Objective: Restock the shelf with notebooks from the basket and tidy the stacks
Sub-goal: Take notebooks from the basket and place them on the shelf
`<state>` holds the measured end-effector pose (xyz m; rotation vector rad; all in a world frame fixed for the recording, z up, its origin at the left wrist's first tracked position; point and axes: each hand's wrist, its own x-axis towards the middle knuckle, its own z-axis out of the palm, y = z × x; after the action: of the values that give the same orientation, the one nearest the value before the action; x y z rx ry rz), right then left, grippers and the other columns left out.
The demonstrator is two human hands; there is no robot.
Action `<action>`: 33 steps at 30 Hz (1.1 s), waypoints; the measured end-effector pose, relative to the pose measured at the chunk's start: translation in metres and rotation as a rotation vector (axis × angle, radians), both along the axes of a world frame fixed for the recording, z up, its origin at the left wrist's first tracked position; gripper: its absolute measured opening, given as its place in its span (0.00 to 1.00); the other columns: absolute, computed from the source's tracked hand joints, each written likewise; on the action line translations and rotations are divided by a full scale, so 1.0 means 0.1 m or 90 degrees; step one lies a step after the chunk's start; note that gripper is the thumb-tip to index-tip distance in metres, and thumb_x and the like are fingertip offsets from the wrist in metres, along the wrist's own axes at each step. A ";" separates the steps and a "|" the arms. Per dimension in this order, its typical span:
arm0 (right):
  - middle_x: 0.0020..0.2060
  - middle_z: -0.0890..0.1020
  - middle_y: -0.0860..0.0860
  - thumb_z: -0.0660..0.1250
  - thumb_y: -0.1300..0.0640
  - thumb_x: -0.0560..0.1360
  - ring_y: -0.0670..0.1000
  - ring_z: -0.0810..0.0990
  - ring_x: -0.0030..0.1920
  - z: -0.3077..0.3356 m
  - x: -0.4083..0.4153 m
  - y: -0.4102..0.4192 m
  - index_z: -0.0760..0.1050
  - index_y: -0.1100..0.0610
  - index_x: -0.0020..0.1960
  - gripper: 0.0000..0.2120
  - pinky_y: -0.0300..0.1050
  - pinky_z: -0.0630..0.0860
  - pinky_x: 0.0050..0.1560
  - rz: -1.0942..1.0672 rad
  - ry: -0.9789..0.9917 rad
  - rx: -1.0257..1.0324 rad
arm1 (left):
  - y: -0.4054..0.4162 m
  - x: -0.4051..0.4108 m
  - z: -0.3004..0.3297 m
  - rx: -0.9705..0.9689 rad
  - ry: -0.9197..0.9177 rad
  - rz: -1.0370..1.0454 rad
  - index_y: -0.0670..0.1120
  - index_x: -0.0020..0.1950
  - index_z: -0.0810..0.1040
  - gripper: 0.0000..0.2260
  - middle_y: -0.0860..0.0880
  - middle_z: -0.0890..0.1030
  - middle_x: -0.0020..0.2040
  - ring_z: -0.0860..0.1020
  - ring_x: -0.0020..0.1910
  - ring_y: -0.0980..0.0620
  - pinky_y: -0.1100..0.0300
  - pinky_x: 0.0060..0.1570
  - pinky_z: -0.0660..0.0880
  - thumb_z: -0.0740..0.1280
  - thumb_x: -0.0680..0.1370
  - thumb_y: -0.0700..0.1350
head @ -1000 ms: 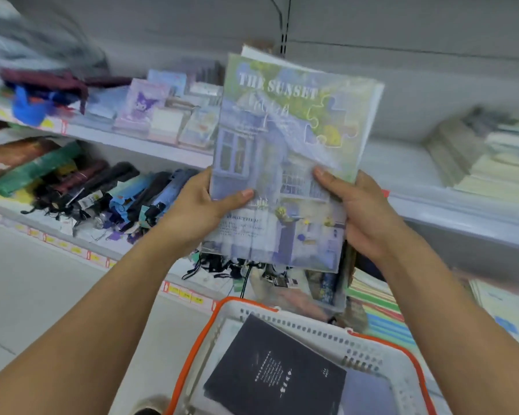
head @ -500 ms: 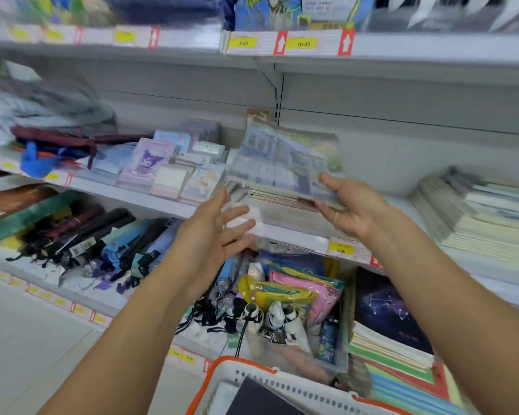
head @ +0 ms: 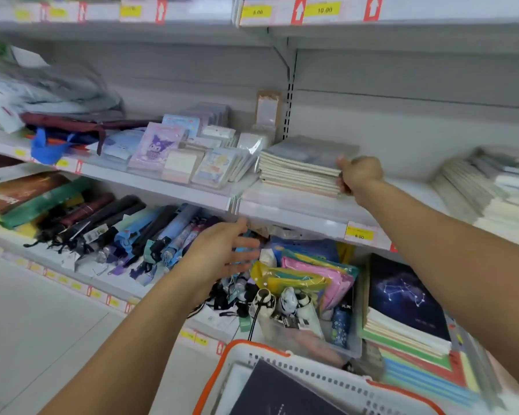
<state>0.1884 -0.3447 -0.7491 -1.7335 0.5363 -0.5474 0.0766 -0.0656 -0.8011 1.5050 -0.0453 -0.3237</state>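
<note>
A stack of notebooks (head: 300, 167) lies flat on the middle shelf (head: 297, 209). My right hand (head: 358, 178) grips the stack's right front corner, thumb on top and fingers curled along its side. My left hand (head: 225, 253) hovers open in front of the shelf below, fingers spread and holding nothing. The white basket with an orange rim (head: 282, 359) sits at the bottom of the view. A dark notebook (head: 270, 393) lies inside it.
Small notepads (head: 177, 151) fill the shelf left of the stack. Another notebook pile (head: 486, 181) lies at the right. Folded umbrellas (head: 108, 232), colourful pouches (head: 309, 274) and a starry notebook stack (head: 402, 301) occupy the lower shelf. Price tags line the shelf edges.
The notebooks I held in both hands now lie flat on the shelf stack. My left hand let go and dropped lower; my right hand moved to the stack's right corner.
</note>
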 end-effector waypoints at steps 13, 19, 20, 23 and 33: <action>0.71 0.72 0.51 0.77 0.31 0.59 0.54 0.73 0.69 -3.02 -2.20 0.49 0.64 0.52 0.74 0.51 0.52 0.73 0.65 0.548 0.529 -0.511 | -0.04 -0.13 -0.49 0.814 -0.301 -0.477 0.49 0.58 0.80 0.13 0.55 0.78 0.49 0.75 0.50 0.54 0.59 0.53 0.72 0.65 0.79 0.55; 0.64 0.73 0.53 0.83 0.37 0.54 0.57 0.72 0.65 -3.49 -2.42 0.26 0.69 0.54 0.71 0.51 0.52 0.73 0.61 0.410 0.548 -0.443 | -0.01 -0.12 -0.51 0.839 -0.280 -0.463 0.50 0.67 0.73 0.20 0.51 0.80 0.58 0.75 0.56 0.49 0.52 0.61 0.71 0.64 0.78 0.58; 0.63 0.75 0.54 0.83 0.39 0.55 0.57 0.73 0.64 -3.42 -2.42 0.29 0.71 0.54 0.70 0.48 0.51 0.73 0.60 0.404 0.544 -0.466 | -0.03 -0.13 -0.52 0.838 -0.276 -0.466 0.49 0.66 0.72 0.20 0.53 0.79 0.56 0.75 0.55 0.50 0.54 0.60 0.70 0.64 0.78 0.57; 0.46 0.82 0.51 0.82 0.50 0.63 0.52 0.78 0.47 -3.07 -2.33 0.30 0.81 0.54 0.50 0.19 0.43 0.72 0.42 0.404 0.547 -0.418 | -0.06 -0.14 -0.57 0.810 -0.248 -0.446 0.46 0.56 0.75 0.17 0.53 0.80 0.52 0.78 0.49 0.52 0.55 0.53 0.75 0.64 0.78 0.58; 0.38 0.77 0.50 0.72 0.58 0.72 0.52 0.74 0.41 -1.48 -2.37 0.98 0.72 0.55 0.40 0.09 0.50 0.72 0.41 0.368 0.025 -0.506 | -0.11 -0.23 -0.45 0.529 0.155 -0.405 0.43 0.62 0.75 0.48 0.41 0.82 0.57 0.83 0.50 0.39 0.45 0.51 0.80 0.51 0.60 0.79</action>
<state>-0.0490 -0.2471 -0.8968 -2.5206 -0.2176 -0.3159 0.0539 -0.0767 -0.8457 2.2382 -0.2193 -1.1391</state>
